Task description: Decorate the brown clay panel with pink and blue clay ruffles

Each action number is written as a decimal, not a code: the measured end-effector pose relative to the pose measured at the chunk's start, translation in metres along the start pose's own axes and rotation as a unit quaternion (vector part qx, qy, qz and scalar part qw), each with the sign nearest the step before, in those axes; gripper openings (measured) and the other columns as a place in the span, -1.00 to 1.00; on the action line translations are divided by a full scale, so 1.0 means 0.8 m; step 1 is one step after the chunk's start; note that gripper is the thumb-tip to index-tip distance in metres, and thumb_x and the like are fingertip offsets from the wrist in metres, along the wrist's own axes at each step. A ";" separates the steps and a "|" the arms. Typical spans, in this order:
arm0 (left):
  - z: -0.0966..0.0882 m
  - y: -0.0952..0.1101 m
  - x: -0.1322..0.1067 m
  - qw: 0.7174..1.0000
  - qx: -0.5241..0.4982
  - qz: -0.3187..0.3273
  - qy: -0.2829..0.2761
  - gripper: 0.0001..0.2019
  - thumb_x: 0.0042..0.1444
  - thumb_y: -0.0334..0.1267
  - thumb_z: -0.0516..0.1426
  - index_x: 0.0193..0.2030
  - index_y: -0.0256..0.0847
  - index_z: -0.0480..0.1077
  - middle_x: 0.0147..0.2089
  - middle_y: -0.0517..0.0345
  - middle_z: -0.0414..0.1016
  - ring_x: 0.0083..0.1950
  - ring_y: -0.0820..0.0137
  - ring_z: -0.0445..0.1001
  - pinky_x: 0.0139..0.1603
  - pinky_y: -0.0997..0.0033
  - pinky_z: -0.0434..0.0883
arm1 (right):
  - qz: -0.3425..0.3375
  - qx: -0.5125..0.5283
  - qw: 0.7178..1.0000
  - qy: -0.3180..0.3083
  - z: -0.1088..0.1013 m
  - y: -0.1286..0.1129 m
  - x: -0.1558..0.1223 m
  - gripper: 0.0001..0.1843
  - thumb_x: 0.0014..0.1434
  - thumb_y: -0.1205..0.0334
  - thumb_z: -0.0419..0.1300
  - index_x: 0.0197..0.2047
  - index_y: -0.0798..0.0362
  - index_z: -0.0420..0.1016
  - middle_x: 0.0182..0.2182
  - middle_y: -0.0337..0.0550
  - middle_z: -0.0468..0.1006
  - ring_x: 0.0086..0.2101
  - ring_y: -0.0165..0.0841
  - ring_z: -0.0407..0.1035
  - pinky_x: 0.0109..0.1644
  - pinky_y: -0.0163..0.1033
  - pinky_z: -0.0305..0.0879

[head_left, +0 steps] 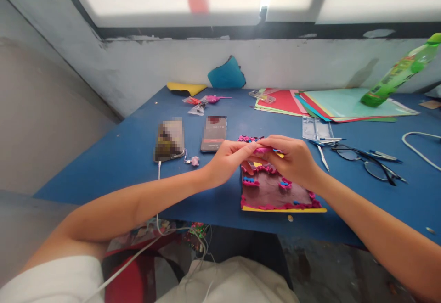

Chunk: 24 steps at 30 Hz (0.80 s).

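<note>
Both hands up over the blue table (113,156), meeting dead centre. Left hand (225,160) and right hand (292,158) pinch opposite ends of a pink clay strip (264,149). Fingers closed tight on it, thumbs and forefingers doing the work, rest curled in.

Strip's long axis runs 9-to-3, roughly level, L hand at the 9 end, R hand at the 3 end. Neither is nearer, as they share it.

It hangs just above the clay board (272,193), over its far edge. The board lies at 6 from the strip, w/ pink frilled border and small blue and pink bits on a brown field, yellow base peeking out.

Phone (214,133) at 10 from the L hand, glasses (365,158) at 3 from the R hand, both well apart. Coloured paper sheets (330,103) at 1.
</note>
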State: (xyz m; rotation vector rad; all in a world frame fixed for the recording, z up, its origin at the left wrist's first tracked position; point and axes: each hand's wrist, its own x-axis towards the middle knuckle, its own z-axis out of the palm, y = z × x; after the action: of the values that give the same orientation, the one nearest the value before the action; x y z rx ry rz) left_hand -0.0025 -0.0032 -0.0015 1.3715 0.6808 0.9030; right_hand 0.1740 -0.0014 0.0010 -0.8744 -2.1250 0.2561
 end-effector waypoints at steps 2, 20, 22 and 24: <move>0.001 0.000 0.000 1.000 0.008 -0.003 0.002 -0.59 0.06 0.04 0.18 -0.27 -0.34 0.56 -0.36 -0.06 0.61 -0.44 0.35 0.52 -0.45 0.38 0.48 | 0.004 -0.007 1.000 -0.001 0.000 0.001 0.000 -0.76 0.12 0.41 0.04 -0.31 0.02 0.52 -0.47 -0.20 0.57 -0.46 -0.39 0.43 -0.39 -0.32 0.31; -0.002 -0.001 0.010 0.999 -0.002 0.026 0.041 -0.70 0.09 -0.13 0.20 -0.18 -0.24 0.21 -0.41 0.13 0.55 -0.40 0.40 0.55 -0.48 0.53 0.38 | 0.072 0.034 0.997 -0.007 0.003 0.005 0.001 -0.80 0.15 0.23 0.16 -0.18 0.02 0.56 -0.33 -0.16 0.65 -0.40 -0.33 0.50 -0.33 -0.27 0.41; -0.002 0.000 0.011 0.999 0.014 0.009 0.041 -0.73 0.10 -0.14 0.19 -0.22 -0.25 0.23 -0.44 0.15 0.53 -0.43 0.40 0.55 -0.52 0.53 0.37 | 0.055 0.021 0.998 0.006 0.006 0.006 0.000 -0.84 0.13 0.27 0.18 -0.22 0.03 0.56 -0.35 -0.16 0.64 -0.39 -0.33 0.50 -0.29 -0.25 0.42; -0.002 0.001 0.013 0.998 0.034 -0.008 0.052 -0.79 0.12 -0.21 0.18 -0.24 -0.27 0.26 -0.47 0.17 0.52 -0.46 0.42 0.53 -0.54 0.54 0.35 | 0.045 0.011 0.999 0.019 0.007 0.006 -0.001 -0.87 0.11 0.30 0.20 -0.24 0.04 0.55 -0.36 -0.16 0.64 -0.38 -0.33 0.50 -0.27 -0.25 0.42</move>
State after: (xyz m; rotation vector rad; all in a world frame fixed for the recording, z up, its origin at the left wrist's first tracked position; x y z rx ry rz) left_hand 0.0011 0.0067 0.0004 1.3840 0.8082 0.9508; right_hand 0.1726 0.0027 -0.0052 -0.9558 -2.0473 0.3065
